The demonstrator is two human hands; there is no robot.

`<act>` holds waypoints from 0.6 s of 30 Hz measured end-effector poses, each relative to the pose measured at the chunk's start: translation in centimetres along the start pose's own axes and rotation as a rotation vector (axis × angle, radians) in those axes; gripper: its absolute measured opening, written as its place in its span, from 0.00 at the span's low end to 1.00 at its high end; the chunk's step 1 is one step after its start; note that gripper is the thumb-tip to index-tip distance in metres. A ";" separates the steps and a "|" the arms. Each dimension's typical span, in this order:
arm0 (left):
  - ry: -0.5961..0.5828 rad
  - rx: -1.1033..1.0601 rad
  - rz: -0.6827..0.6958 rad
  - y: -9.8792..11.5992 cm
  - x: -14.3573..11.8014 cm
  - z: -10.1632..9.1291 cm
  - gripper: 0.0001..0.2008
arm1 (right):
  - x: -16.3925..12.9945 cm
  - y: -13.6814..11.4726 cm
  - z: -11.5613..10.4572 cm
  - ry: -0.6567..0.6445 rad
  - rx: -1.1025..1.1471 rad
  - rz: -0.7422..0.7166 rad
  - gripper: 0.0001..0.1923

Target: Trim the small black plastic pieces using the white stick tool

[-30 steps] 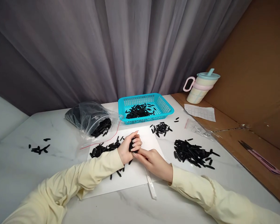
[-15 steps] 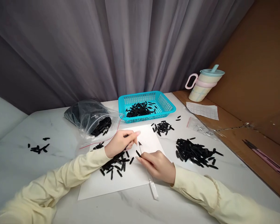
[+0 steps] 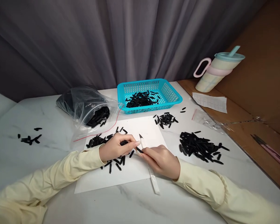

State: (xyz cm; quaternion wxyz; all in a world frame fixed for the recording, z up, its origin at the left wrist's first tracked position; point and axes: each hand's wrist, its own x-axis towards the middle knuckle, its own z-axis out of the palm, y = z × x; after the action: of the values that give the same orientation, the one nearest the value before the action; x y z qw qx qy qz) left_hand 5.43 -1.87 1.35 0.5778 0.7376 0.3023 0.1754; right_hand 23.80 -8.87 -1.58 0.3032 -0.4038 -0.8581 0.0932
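Note:
My right hand [image 3: 162,160] pinches a slender black piece [image 3: 139,150] between thumb and fingertips, over a white sheet [image 3: 130,179]. The closed fingers of my left hand [image 3: 119,147] meet the far end of that piece. Something dark [image 3: 123,142] also shows within the curl of my left hand; whether it is held there is unclear. A slim tool with a white-wrapped handle [image 3: 154,183] and a grey pointed tip [image 3: 141,136] passes beneath my right hand. Below my left wrist, loose black pieces [image 3: 118,166] are scattered on the sheet.
A blue basket [image 3: 151,109] holds more black pieces at the back. Left of it lies a clear zip bag [image 3: 80,104], partly filled. Piles [image 3: 198,146] [image 3: 166,119] sit rightward, a few pieces [image 3: 31,140] far left. A tumbler [image 3: 216,74], paper slip [image 3: 211,101], small bag [image 3: 205,119] and scissors [image 3: 270,152] stay right.
My left hand has come down and right to meet the piece in my right hand. The camera view has shifted slightly, so the basket and bag appear higher.

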 end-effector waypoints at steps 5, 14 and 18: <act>-0.029 0.130 0.073 0.3 0.0 -0.1 0.15 | 0.1 0.0 -0.2 0.002 -0.005 -0.006 0.20; -0.031 0.058 0.055 0.2 -0.2 -0.2 0.14 | 0.2 -0.1 -0.3 -0.023 0.019 0.010 0.21; -0.023 0.090 0.065 0.1 -0.3 -0.2 0.14 | 0.2 -0.1 -0.4 -0.008 0.015 0.003 0.22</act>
State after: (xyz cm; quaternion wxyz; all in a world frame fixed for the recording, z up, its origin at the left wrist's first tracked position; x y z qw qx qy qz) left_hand 5.14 -1.90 1.55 0.5415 0.7742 0.2789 0.1719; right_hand 23.86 -8.77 -1.15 0.3024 -0.4023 -0.8581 0.1019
